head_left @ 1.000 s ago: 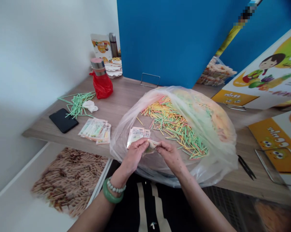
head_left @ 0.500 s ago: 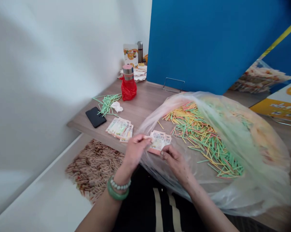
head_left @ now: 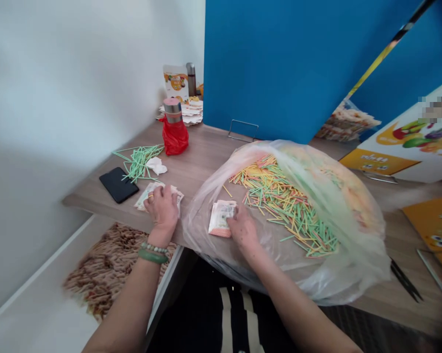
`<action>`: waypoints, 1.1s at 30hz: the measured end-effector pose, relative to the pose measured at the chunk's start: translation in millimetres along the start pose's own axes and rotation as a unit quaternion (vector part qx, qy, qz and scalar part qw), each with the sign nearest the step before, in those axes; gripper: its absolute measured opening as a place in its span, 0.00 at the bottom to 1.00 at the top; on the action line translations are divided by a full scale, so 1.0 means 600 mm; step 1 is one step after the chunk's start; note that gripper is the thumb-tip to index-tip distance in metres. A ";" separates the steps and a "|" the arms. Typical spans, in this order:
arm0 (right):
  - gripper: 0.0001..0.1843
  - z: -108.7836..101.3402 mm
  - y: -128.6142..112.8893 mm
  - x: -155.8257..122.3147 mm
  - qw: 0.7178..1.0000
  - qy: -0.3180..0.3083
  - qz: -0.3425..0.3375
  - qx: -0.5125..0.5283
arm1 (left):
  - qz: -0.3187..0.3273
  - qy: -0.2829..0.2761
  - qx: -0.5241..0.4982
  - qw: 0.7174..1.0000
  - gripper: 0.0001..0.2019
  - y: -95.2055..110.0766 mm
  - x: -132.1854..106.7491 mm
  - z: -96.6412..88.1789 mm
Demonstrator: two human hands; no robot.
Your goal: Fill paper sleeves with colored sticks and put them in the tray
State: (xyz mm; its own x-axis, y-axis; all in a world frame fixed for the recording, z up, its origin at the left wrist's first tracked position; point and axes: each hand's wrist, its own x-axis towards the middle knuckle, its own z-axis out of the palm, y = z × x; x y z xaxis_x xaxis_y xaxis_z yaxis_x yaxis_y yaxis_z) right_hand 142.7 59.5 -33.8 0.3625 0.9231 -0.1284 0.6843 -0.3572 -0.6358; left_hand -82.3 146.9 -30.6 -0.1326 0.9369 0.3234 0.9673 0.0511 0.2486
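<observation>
My left hand [head_left: 162, 207] rests over the left pile of small printed packets [head_left: 144, 197], its fingers bent and apart on top of them. Part of that pile is hidden under the hand. My right hand [head_left: 243, 226] has its fingers closed at the right edge of another small stack of printed packets [head_left: 221, 217] with a red-patterned lower border. This stack lies on the clear plastic bag [head_left: 202, 215]. Beside my right hand, inside the bag's mouth, spreads a heap of short green, yellow and pink sticks [head_left: 290, 201].
Left on the table are a black phone [head_left: 118, 185], thin green sticks [head_left: 142, 162], a crumpled tissue [head_left: 157, 165] and a flask in a red bag [head_left: 175, 135]. Black tweezers [head_left: 405, 279] lie at right. Below the table's left edge sits a brown heap [head_left: 107, 264].
My left hand has moved left from the right stack to the left pile. My right hand stays by the right stack. The camera view has shifted to the right.
</observation>
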 end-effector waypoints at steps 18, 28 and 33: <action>0.09 -0.129 0.049 0.034 0.978 -0.004 -0.206 -0.026 | -0.003 -0.291 -0.526 0.799 0.08 0.202 -0.139 -0.046; 0.18 -0.157 0.047 0.148 0.865 -0.025 -0.223 -0.450 | 0.366 -0.331 -0.335 0.803 0.07 0.250 -0.213 0.035; 0.15 -0.178 0.056 0.179 0.859 -0.061 -0.216 -0.460 | 0.370 -0.334 -0.333 0.800 0.07 0.243 -0.206 0.040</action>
State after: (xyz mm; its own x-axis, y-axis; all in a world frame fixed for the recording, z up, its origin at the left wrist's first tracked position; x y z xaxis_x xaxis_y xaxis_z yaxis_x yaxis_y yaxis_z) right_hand 272.4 131.6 12.4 -0.0809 0.9860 -0.1456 0.9691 0.1120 0.2197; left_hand 80.3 47.0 -56.1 0.7842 0.6121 0.1022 0.3678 -0.5911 0.7179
